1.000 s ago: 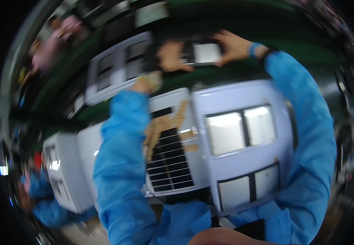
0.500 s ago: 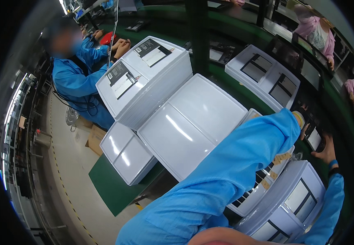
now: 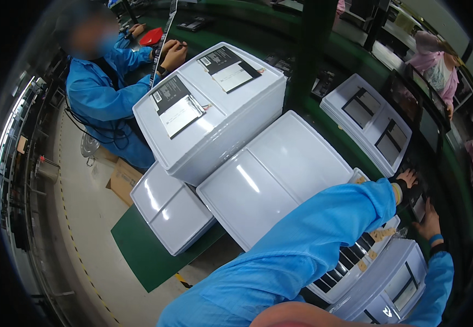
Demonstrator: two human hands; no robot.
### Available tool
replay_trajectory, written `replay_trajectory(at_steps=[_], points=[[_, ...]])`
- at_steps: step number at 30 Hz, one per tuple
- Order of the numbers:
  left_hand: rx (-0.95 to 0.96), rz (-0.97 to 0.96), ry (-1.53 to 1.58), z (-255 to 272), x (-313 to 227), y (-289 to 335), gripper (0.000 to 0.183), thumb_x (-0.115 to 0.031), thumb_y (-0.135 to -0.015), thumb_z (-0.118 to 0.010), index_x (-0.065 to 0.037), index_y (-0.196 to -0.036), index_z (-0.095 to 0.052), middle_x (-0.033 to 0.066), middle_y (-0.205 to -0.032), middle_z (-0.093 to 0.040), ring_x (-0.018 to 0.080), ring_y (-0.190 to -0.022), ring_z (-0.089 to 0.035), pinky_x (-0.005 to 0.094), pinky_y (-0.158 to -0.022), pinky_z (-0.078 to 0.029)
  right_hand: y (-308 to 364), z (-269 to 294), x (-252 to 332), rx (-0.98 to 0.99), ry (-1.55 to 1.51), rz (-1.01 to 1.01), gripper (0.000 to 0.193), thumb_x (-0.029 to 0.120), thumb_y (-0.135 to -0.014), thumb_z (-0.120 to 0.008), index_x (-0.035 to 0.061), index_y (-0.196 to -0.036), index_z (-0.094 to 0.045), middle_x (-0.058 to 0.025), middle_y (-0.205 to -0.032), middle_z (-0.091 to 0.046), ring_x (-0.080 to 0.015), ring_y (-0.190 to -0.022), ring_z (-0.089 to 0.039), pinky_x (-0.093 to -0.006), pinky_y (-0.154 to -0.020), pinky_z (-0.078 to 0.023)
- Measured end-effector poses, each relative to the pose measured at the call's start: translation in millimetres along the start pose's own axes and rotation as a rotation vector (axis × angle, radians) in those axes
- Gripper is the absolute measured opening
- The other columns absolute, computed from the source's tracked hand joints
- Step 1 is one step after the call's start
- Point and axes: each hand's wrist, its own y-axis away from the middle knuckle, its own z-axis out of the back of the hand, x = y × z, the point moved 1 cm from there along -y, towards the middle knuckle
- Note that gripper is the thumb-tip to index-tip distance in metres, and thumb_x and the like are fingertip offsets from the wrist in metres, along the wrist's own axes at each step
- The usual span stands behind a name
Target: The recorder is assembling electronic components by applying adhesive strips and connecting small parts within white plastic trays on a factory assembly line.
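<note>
So the main thing here is a flat, rectangular pack with a pale silver face (image 3: 419, 208), sitting down between the two hands at the dark green tabletop (image 3: 460, 212). A good chunk of it is covered up, tbh.

The left hand (image 3: 408, 177) is at its far end, fingers reaching forward, with something dark around the palm; can't tell whether it's pinching the pack or just lying over it. The right hand (image 3: 430, 220) is at the near end, thumb and fingers parted, but whether they grip the edge isn't clear either.

Handling tips: packs like this probably don't love being bent, so the person would do well to stick to the edges at both ends, keep it level and not lean on the pale middle. Light fingers, basically.

Direction: its long axis seems to run from the left hand to the right hand, with the pale part toward the right hand. Which way the far end faces, no idea, it's hidden.

Around it: beyond and left of the left hand there's a shallow white plastic tray (image 3: 372, 121) carrying two dark-and-silver packs (image 3: 393, 143). Closer to the wearer than the right hand, a glossy white plastic tray (image 3: 375, 297) holds similar ones.
</note>
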Motion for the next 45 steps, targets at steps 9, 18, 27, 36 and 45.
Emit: replay_trajectory(at_steps=[9,18,27,36,45], points=[[0.349,-0.112,0.084,216,-34,83,0.066,-0.043,-0.083,-0.071,-0.002,-0.134,-0.063,0.0266,-0.137,-0.060,0.0369,-0.133,-0.054,0.0474,-0.111,-0.042,20,-36,-47,-0.184,0.032,0.030,0.112,0.019,-0.069,-0.089,-0.0023,-0.159,-0.026,-0.0322,-0.153,-0.044,-0.0465,-0.143,-0.042,-0.0511,-0.120,-0.031],[-0.330,0.027,0.579,313,38,205,0.014,-0.022,-0.091,-0.068,-0.009,-0.096,-0.069,0.0097,-0.089,-0.070,0.0311,-0.090,-0.068,0.0426,-0.079,-0.054,-23,-3,26,-0.018,0.022,-0.050,0.105,0.010,-0.066,-0.088,-0.0133,-0.152,-0.033,-0.0359,-0.143,-0.051,-0.0463,-0.136,-0.051,-0.0440,-0.117,-0.041],[-0.435,0.122,0.694,327,53,213,0.013,-0.019,-0.091,-0.067,-0.007,-0.090,-0.072,0.0068,-0.075,-0.074,0.0249,-0.068,-0.071,0.0370,-0.063,-0.054,3,46,51,-0.074,-0.296,0.033,0.087,0.014,-0.074,-0.083,-0.0051,-0.150,-0.044,-0.0302,-0.131,-0.065,-0.0398,-0.119,-0.066,-0.0425,-0.104,-0.052],[-0.308,0.253,0.907,338,56,221,0.023,-0.022,-0.099,-0.062,-0.004,-0.091,-0.074,0.0061,-0.062,-0.070,0.0136,-0.053,-0.067,0.0289,-0.051,-0.051,102,87,184,0.041,-0.546,0.216,0.034,0.016,-0.098,-0.064,-0.0052,-0.124,-0.067,-0.0197,-0.105,-0.075,-0.0265,-0.099,-0.072,-0.0362,-0.090,-0.054],[-0.200,0.378,0.800,352,46,219,0.048,-0.036,-0.107,-0.054,-0.005,-0.078,-0.075,0.0033,-0.050,-0.062,0.0108,-0.045,-0.060,0.0278,-0.045,-0.045,110,27,176,-0.336,-0.399,0.273,0.018,0.020,-0.089,-0.069,0.0028,-0.089,-0.074,-0.0115,-0.083,-0.074,-0.0301,-0.079,-0.067,-0.0391,-0.077,-0.048]])
